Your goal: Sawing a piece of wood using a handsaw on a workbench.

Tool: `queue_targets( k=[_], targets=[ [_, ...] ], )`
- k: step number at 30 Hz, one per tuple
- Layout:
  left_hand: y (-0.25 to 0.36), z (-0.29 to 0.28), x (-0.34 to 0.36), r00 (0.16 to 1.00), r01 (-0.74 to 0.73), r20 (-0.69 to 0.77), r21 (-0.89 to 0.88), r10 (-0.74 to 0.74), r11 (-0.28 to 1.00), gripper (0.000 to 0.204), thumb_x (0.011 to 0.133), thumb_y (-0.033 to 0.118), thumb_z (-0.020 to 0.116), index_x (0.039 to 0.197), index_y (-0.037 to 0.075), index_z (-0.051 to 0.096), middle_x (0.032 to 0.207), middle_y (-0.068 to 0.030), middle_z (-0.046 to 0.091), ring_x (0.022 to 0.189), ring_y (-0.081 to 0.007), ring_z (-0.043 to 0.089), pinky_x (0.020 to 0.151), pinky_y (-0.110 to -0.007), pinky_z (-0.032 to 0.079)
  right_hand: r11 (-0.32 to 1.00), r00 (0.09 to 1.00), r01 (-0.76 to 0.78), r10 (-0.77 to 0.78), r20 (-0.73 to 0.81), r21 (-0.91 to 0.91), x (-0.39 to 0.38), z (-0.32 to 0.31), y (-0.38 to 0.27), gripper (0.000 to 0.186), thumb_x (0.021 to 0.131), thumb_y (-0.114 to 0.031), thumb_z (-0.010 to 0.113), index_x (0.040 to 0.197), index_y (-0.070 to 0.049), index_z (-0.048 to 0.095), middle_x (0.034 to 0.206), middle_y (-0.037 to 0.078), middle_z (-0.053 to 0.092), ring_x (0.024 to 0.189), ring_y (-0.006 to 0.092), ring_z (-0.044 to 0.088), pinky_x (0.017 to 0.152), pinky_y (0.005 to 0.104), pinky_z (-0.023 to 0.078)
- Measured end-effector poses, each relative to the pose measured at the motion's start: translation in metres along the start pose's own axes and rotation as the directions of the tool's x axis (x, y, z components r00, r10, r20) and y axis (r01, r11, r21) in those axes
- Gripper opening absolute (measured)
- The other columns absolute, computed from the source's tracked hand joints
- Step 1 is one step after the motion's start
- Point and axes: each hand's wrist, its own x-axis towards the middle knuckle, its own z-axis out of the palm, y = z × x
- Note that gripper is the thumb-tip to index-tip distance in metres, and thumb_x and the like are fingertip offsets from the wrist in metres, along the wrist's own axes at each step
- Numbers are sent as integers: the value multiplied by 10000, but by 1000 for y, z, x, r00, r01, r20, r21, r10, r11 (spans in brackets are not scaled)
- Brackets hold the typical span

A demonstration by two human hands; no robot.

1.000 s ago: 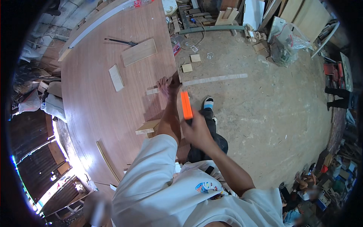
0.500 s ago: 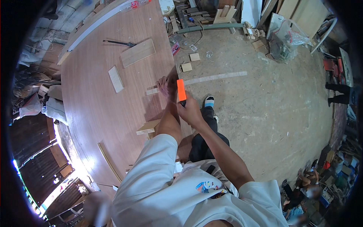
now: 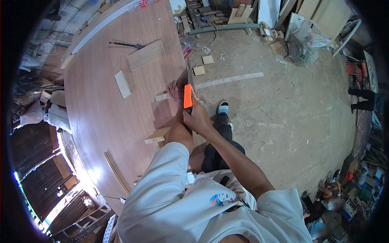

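Note:
My right hand (image 3: 197, 117) is closed around the handle of a handsaw (image 3: 188, 97), orange with a dark lower part. The thin blade of the saw points away from me along the right edge of the table, past my left hand. My left hand (image 3: 175, 91) bears down on a pale wooden strip (image 3: 229, 80), fingers curled over it at the table edge. One short end of the strip lies on the table; its long part sticks out to the right over the floor. Where the blade meets the strip is hidden by my hands.
On the brown table (image 3: 101, 117) lie a flat board (image 3: 146, 55), a small pale block (image 3: 122, 84), a black slim tool (image 3: 126, 44) and a thin strip (image 3: 116, 173). Wood pieces (image 3: 158, 135) stand beside my left forearm. A plastic bag (image 3: 306, 44) sits on the floor.
The saw handle and my right hand have shifted slightly left, and the handle has turned, so more of the blade shows. My left hand stays on the strip.

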Motion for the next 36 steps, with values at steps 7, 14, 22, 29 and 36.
queue_targets(
  k=[7,14,22,29,36],
  targets=[
    [-5,-15,2,999,45,23,14,-46,999,121,688,218,684,635,138,609,744,-67,550,792,-274,544,794,-427,400,962,993,-107,88,85,252,-80,-48,-57,282,794,10,550,1072,43,521,845,208,561,779,204,560,737,330,460],
    [-28,2,-2,1000,12,-9,5,-12,1000,93,687,215,683,681,141,627,766,-67,562,797,-277,546,797,-424,397,989,997,-59,52,56,136,-48,-23,-29,293,796,-10,561,1084,42,540,830,223,584,793,335,614,730,366,469],
    [-25,7,-5,999,19,26,24,-19,1000,116,700,237,692,688,137,634,766,-70,571,829,-278,552,811,-428,404,986,998,-52,48,30,158,-33,-19,-19,226,795,-2,545,1017,39,541,793,208,588,748,313,610,698,380,469],
    [2,-10,0,996,71,56,-30,-69,997,107,715,231,679,701,129,651,764,-78,571,824,-285,550,805,-421,406,887,967,-252,222,122,387,-95,-61,-71,230,774,36,532,1004,34,527,880,145,529,849,191,549,760,332,443],
    [-17,1,7,999,-3,42,-29,4,1000,100,701,219,686,729,131,648,770,-75,565,805,-290,547,793,-418,406,999,1000,19,-19,-11,34,10,-5,1,187,804,-35,550,968,52,529,712,200,574,671,305,591,646,389,464]
  ],
)
